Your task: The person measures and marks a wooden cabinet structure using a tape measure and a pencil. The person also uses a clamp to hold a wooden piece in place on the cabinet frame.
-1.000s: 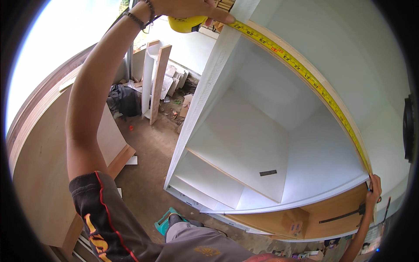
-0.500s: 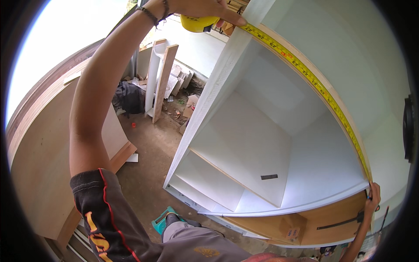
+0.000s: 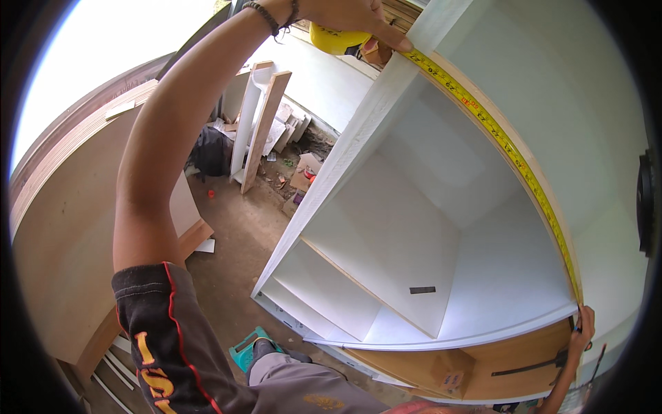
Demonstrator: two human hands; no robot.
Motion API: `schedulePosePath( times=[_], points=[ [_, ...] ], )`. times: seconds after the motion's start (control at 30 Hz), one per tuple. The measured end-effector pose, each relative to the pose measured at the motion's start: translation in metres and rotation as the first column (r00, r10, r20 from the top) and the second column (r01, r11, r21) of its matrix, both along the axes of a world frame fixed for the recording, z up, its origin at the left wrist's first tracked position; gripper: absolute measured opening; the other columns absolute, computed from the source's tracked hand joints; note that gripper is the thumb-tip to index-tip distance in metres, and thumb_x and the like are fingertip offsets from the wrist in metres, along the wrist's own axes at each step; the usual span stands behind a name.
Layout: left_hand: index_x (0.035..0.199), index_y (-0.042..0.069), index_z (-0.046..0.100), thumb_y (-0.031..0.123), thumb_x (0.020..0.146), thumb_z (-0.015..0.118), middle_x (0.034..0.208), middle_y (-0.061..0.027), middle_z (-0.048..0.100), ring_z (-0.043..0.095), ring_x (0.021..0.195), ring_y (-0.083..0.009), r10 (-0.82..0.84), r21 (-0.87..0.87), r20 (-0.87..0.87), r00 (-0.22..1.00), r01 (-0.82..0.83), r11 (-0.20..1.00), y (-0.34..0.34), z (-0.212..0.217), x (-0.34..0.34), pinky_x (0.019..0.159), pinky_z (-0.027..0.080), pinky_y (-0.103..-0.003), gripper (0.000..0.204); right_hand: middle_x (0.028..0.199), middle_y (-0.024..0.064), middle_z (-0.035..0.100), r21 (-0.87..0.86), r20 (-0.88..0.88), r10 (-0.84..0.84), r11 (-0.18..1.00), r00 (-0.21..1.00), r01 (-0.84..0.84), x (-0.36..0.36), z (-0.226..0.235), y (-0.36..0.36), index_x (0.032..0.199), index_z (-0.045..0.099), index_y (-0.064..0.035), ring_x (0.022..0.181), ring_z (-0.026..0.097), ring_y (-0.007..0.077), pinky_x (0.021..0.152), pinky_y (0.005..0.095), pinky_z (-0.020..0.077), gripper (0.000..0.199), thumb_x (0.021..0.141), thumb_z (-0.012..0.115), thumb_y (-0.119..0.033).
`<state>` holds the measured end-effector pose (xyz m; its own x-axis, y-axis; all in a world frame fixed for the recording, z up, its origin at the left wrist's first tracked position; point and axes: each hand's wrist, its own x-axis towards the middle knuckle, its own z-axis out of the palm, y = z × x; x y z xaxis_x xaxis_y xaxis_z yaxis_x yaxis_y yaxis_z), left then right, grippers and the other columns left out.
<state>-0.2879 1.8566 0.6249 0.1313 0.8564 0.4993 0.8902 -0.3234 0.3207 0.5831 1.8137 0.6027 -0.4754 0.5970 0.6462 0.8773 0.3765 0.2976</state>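
My left hand [image 3: 353, 16] is closed around the yellow case [image 3: 334, 41] of a tape measure, at the top of the view. A finger of it presses on the yellow blade [image 3: 512, 150] where it meets the corner of a white cabinet [image 3: 352, 131]. The blade runs taut along the cabinet's pale wooden edge, curving down to the right. At its far right end my right hand [image 3: 585, 326] pinches the blade against the edge; its fingertips are small and partly hidden. Inside the cabinet are white shelves and panels [image 3: 376, 228].
Large wooden boards [image 3: 65, 228] lean at the left. Beyond the cabinet stand an upright narrow frame [image 3: 261, 131], a dark bag [image 3: 210, 152] and scraps on the floor. A teal stool [image 3: 243, 352] is by my foot. A brown-lined compartment [image 3: 510, 366] sits at the lower right.
The view has shifted slightly, so the left hand and tape case appear a little farther right and lower. Both hands still hold the tape at the same cabinet corners.
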Motion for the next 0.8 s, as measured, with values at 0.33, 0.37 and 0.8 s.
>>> schedulePosePath(
  times=[0.33,0.37,0.8],
  points=[
    [0.071,0.006,0.078,0.069,0.082,0.075,0.065,-0.0064,0.07,0.066,0.066,-0.0155,-0.013,-0.01,0.006,1.0,0.013,1.0,-0.01,0.003,0.003,0.064,0.053,-0.031,0.064,0.112,0.0205,0.066,0.033,0.038,0.05,0.998,0.998,-0.051,-0.015,-0.002,0.0,0.12,0.066,0.0058,0.104,0.066,0.0334,0.09,0.0361,0.0524,0.044,0.085,0.046,0.024],
    [0.071,0.005,0.078,0.068,0.082,0.076,0.065,-0.007,0.07,0.066,0.066,-0.016,0.013,-0.027,0.004,1.0,-0.013,1.0,-0.014,0.005,0.006,0.064,0.053,-0.032,0.064,0.112,0.0204,0.066,0.057,0.076,0.074,0.995,0.994,-0.079,-0.02,-0.002,-0.001,0.12,0.066,0.0059,0.104,0.066,0.0331,0.09,0.0359,0.0524,0.045,0.085,0.046,0.025],
    [0.07,0.003,0.074,0.068,0.082,0.075,0.064,-0.0086,0.066,0.064,0.064,-0.0197,0.067,-0.018,-0.038,0.997,-0.068,0.998,-0.004,0.004,0.003,0.061,0.053,-0.035,0.066,0.111,0.0201,0.065,0.059,0.086,0.069,0.996,0.994,-0.074,-0.02,-0.001,-0.003,0.12,0.067,0.0058,0.102,0.066,0.0321,0.088,0.0349,0.0529,0.047,0.083,0.046,0.026]
  ],
)
